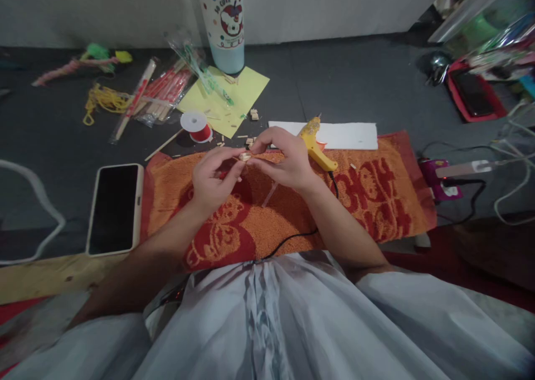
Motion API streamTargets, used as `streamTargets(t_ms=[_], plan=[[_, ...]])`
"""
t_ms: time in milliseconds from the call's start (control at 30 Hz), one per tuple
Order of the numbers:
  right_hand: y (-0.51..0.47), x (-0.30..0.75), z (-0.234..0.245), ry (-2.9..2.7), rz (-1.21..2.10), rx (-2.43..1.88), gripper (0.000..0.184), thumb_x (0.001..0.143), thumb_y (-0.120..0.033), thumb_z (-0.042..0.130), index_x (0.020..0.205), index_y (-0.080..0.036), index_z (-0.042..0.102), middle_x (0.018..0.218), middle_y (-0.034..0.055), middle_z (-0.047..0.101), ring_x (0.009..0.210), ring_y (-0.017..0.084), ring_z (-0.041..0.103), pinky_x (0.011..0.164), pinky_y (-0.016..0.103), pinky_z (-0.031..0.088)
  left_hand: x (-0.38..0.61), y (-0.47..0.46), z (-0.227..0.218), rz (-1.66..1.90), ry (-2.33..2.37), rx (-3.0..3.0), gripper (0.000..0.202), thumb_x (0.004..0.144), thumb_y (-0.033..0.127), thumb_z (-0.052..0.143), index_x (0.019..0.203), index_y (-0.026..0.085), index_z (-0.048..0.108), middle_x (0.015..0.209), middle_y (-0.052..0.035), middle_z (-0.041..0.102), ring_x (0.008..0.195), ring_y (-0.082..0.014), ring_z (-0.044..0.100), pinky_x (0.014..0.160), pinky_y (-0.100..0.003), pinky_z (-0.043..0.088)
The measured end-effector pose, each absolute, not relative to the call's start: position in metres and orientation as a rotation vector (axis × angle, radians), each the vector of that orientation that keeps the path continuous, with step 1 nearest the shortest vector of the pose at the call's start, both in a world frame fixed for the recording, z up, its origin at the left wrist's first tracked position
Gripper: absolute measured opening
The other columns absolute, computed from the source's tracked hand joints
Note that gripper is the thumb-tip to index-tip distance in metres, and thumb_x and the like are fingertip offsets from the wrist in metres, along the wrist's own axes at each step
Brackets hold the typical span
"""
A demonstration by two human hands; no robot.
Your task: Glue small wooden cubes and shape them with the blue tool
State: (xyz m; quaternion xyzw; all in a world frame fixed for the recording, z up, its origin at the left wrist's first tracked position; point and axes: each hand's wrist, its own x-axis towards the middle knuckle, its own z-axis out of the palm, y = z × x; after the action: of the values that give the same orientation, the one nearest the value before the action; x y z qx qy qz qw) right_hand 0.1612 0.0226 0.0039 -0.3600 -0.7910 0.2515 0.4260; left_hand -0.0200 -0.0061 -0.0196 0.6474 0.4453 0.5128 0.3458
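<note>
My left hand (216, 178) pinches a small bundle of short wooden stick pieces (244, 157) above the orange towel (288, 213). From the other side, the thumb and fingertips of my right hand (286, 156) close on the same bundle. Fine details of the bundle are too small to make out. Just beyond my hands lie more cut stick pieces (254, 115). A yellow glue gun (316, 146) rests to the right of my right hand, partly on a white board (353, 136). A spool of red thread (197, 126) stands behind my left hand.
A phone (115, 210) lies left of the towel. Farther back are packaged chopsticks (163, 93), yellow string (104, 102), yellow paper (251, 84) and a tall bottle (228, 29). On the right, a second phone (473, 93) and a purple power adapter (438, 182) with cables.
</note>
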Motion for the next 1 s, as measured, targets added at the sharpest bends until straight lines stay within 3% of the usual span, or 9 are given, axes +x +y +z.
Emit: streamTargets(t_ms=[400,567,1000], plan=[[0.0261,0.1620,-0.0046,-2.060,0.402,-0.724,0.021,0.093,-0.041,0.053,0.099,-0.027,0.068,0.091,0.0020,0.063,0.088,0.017,0.060,0.084,0.041,0.051,-0.0186,-0.0035,-0.0187,1.385,1.098,1.724,0.022,0.086,0.036,0.061,0.095,0.017,0.069,0.088,-0.0038,0.070,0.062,-0.0070,0.063,0.051,-0.016,0.050],[0.0266,0.1613,-0.0055,-2.061,0.354,-0.720,0.023,0.094,-0.041,0.052,0.093,-0.024,0.068,0.086,0.0013,0.060,0.084,0.015,0.060,0.078,0.037,0.052,-0.0172,-0.0021,-0.0215,1.329,1.031,1.596,0.025,0.085,0.039,0.062,0.095,0.017,0.068,0.083,-0.0033,0.070,0.053,-0.0063,0.061,0.045,-0.016,0.048],[0.0228,0.1599,-0.0012,-2.009,0.370,-0.691,0.021,0.091,-0.039,0.057,0.085,-0.020,0.065,0.082,0.0013,0.065,0.082,0.015,0.061,0.077,0.037,0.054,-0.0178,-0.0030,-0.0198,1.331,0.993,1.573,0.023,0.085,0.036,0.063,0.097,0.018,0.069,0.087,-0.0040,0.070,0.053,-0.0064,0.062,0.045,-0.016,0.049]])
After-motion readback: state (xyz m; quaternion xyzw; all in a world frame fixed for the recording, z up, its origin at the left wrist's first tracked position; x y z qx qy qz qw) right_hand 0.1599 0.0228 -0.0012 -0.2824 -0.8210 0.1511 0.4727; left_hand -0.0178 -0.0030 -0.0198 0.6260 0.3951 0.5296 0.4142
